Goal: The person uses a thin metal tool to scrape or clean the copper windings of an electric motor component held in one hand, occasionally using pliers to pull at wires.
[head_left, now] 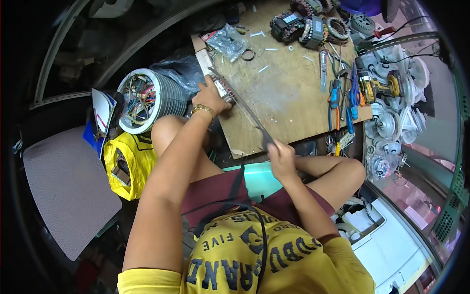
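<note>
Our left hand (214,95) holds a small silvery piece (227,90); our right hand (281,159) grips a long grey metal blade (247,110), best stroked evenly toward eleven o'clock.

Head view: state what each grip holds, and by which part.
Right grip: the long tool, by its dark handle. Left grip: a small part at the table's edge; where exactly cannot be told.

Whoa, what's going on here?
A seated person's right hand grips a long, thin tool by its dark handle. The tool slants over the left part of a wooden board. The left hand is at the board's left edge, on a small piece too unclear to name. Pliers and a drill lie to the right.
</note>
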{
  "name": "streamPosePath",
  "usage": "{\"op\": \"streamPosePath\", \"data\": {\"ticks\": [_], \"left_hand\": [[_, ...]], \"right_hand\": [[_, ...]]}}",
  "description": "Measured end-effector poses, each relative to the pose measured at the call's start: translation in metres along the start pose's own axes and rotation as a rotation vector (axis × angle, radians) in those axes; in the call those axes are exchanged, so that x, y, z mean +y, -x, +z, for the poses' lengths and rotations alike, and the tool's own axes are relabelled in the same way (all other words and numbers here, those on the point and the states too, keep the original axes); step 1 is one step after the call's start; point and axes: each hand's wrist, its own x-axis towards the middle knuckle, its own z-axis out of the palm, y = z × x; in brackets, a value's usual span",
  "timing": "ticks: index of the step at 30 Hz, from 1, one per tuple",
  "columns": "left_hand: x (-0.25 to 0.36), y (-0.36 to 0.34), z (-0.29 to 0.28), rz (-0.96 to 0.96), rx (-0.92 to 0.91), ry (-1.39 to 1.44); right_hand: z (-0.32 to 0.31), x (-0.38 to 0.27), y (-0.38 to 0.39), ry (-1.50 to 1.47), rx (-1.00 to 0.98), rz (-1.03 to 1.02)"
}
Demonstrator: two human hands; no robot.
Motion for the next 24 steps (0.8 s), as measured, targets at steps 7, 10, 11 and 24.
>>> {"op": "streamPosePath", "data": {"ticks": [7, 10, 11, 24], "left_hand": [[0.023, -0.007, 0.006, 0.059, 0.014, -0.027], [0.019, -0.014, 0.008, 0.076, 0.052, -0.023], [0.024, -0.016, 0.004, 0.06, 0.009, -0.027], [0.012, -0.005, 0.014, 0.107, 0.08, 0.031]], "right_hand": [[0.066, 0.014, -0.129, 0.011, 0.101, -0.094], [0.086, 0.005, -0.153, -0.087, 0.193, -0.25], [0.082, 0.015, -0.145, -0.114, 0.209, -0.319], [0.007, 0.062, -0.103, -0.165, 0.169, -0.132]]}}
